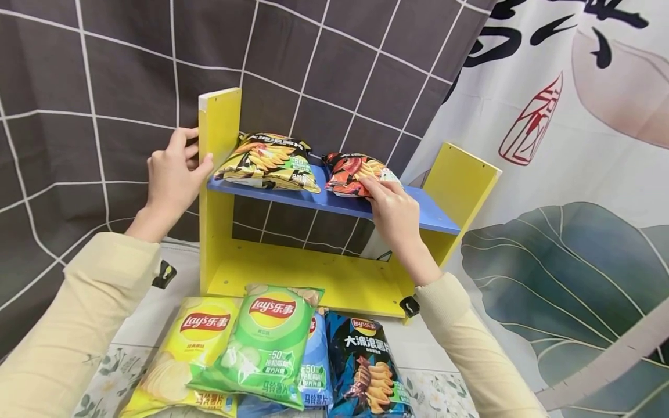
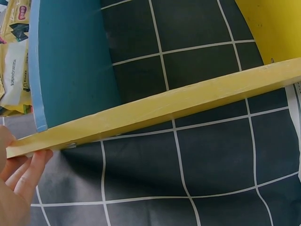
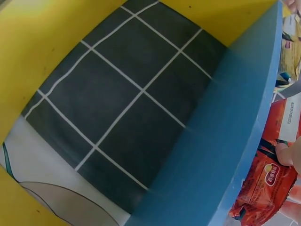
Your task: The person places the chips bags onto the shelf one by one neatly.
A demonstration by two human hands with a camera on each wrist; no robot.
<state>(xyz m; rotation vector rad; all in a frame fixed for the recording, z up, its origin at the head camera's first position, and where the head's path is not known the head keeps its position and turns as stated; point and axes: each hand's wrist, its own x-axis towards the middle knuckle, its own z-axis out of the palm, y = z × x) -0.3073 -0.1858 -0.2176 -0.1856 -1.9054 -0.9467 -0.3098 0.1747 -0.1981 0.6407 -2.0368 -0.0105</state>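
Two hands at work on a yellow rack with one blue shelf. Right hand (image 1: 394, 212): gripping a red chip bag (image 1: 347, 168) by its near right part, thumb on the wrapper in the right wrist view, fingers along the other side. Red bag lies on the blue shelf (image 1: 431, 210), right of the shelf's middle, close to the near edge. Left hand (image 1: 175, 168): closed about the near edge of the yellow left panel (image 1: 219, 119), slightly above shelf level, fingers on the panel's outer face (the left wrist view shows the thumb across the edge from them). Just right of that panel, also on the shelf, lies a gold-and-black chip bag (image 1: 263, 159), front up, a small gap between it and the red one. At the shelf's far right end stands the yellow right panel (image 1: 465, 174); below the shelf runs a yellow bottom board (image 1: 308, 270). Nearer the person, in front of the rack, four larger bags: yellow bag (image 1: 177, 366) at left, green bag (image 1: 272, 325) overlapping it and a light blue bag (image 1: 319, 371), then a dark blue bag (image 1: 360, 371) at right. Backdrop: dark gridded cloth (image 1: 130, 58) at far left and centre, white printed cloth (image 1: 617, 191) at right.
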